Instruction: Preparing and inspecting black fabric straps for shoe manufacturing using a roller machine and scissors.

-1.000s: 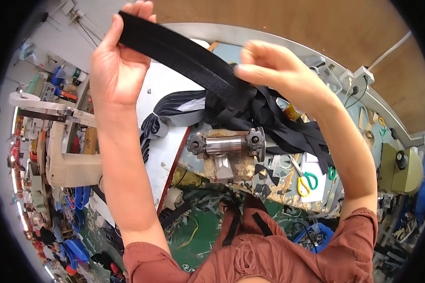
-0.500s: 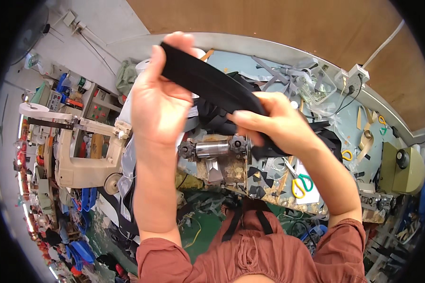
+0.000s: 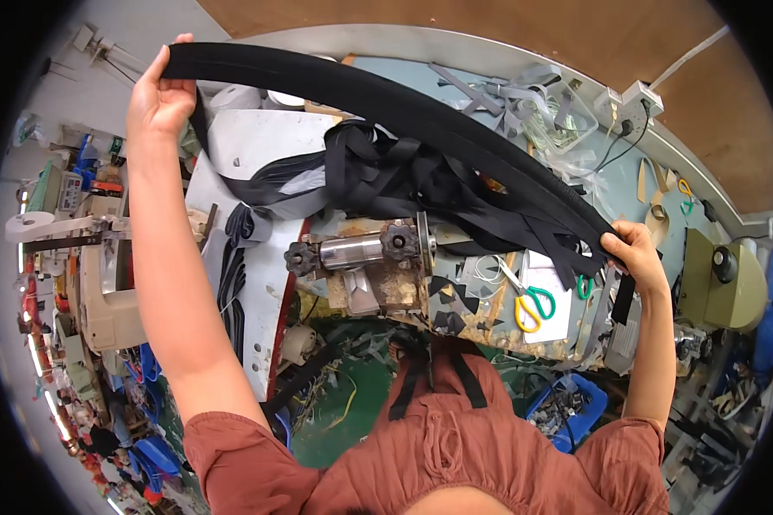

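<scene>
A wide black fabric strap stretches in a long arc between my two hands, above the bench. At the upper left my left hand grips one end of it, thumb against fingers. Out to the right, my right hand pinches the strap farther along, and a loose tail drops below the fingers. Beneath the arc lies a tangled heap of black webbing. In front of that heap sits a metal roller with dark knobs at both ends, mounted on a worn wooden block.
Scissors with yellow and green handles lie on white paper near the bench's front edge. A clear plastic box stands at the back right, by wall sockets. A sewing machine stands left; a blue bin sits below the bench.
My hands have moved far apart, the left one toward the upper left and the right one to the right. The strap, bunched between them before, is now drawn out long.
</scene>
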Motion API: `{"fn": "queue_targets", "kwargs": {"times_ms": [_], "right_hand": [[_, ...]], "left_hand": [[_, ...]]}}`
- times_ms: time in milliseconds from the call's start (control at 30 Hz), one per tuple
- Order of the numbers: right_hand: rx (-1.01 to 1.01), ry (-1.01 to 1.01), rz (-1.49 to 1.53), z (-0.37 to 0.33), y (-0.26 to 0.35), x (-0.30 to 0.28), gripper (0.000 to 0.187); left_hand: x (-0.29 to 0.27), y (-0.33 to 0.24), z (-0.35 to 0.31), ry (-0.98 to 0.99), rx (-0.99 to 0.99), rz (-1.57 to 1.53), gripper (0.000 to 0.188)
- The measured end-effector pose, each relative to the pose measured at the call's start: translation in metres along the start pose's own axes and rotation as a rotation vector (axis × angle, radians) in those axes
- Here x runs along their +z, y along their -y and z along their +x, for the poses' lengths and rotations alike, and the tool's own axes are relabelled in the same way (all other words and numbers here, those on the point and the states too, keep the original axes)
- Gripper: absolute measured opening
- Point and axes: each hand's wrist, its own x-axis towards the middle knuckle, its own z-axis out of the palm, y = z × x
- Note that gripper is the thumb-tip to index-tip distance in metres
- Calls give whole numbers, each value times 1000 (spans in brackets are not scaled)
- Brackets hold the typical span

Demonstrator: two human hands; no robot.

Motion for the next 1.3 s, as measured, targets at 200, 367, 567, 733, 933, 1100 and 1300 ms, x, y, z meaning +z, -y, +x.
{"fn": "queue_targets", "kwargs": {"times_ms": [200, 367, 567, 733, 933, 1100, 1300], "right_hand": [[146, 1, -140, 43, -72, -4, 25], [-167, -178, -839, 52, -134, 7, 33], [-274, 117, -816, 0, -186, 69, 19], [-147, 548, -761, -52, -118, 230, 25], [-482, 559, -881, -53, -42, 344, 23], [-638, 597, -807, -77, 4, 429, 23], [-438, 860, -405, -95, 12, 551, 35]], "left_hand": [[-65, 87, 17, -197, -353, 591, 50], [-173, 74, -100, -38, -201, 773, 51], [-362, 50, -301, -811, 164, 978, 33], [-486, 32, -415, -1537, 42, 1491, 53], [-575, -7, -400, -1468, -491, 1611, 75], [-666, -24, -402, -1288, -375, 1205, 49], [-509, -45, -404, -711, 140, 109, 24]]}}
